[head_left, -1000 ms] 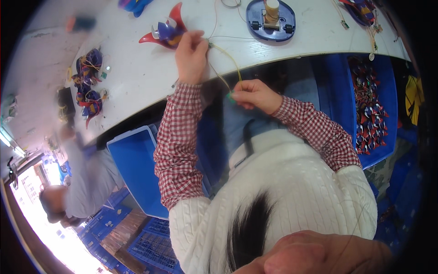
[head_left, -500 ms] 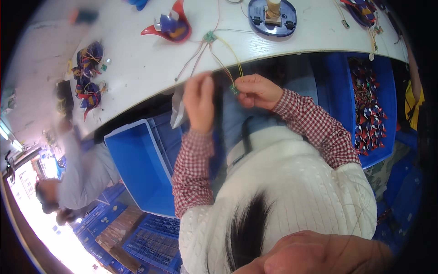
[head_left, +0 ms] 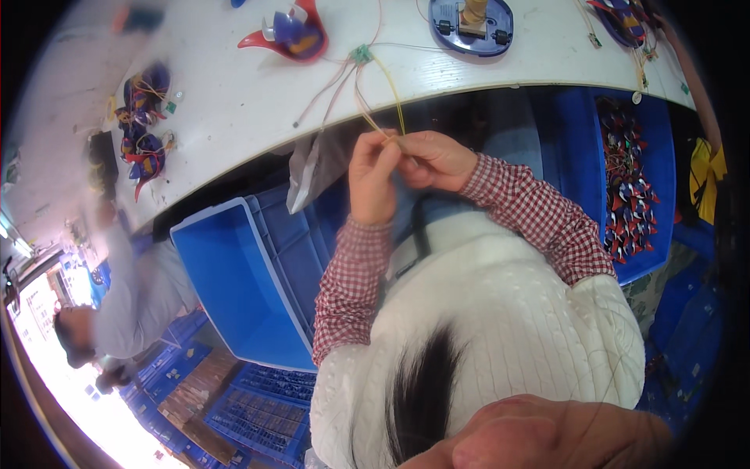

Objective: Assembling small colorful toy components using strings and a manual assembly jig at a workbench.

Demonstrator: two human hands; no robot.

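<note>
Just off the table's near edge, my two hands meet at the fingertips. My right hand (head_left: pixel 439 160) is closed where the small green circuit board was visible half a second ago; the fingers now cover the board. Thumb and fingers of my left hand (head_left: pixel 373 178) pinch the thin wires (head_left: pixel 366 108) close beside it. These wires and a yellow pair (head_left: pixel 393 87) run up to another green circuit board (head_left: pixel 361 55) lying on the table. Further loose wire ends spread to its left.
On the white table (head_left: pixel 258 109) lie a red-and-purple toy part (head_left: pixel 295 35), a blue oval base (head_left: pixel 473 27) and wired parts (head_left: pixel 143 121). Blue bins (head_left: pixel 242 281) stand below left; a parts-filled one (head_left: pixel 660 187) stands right. A co-worker (head_left: pixel 141 305) is at far left.
My left hand has moved right and down to meet the right hand, closing on the wires. The small board my right hand held has become hidden behind fingers.
</note>
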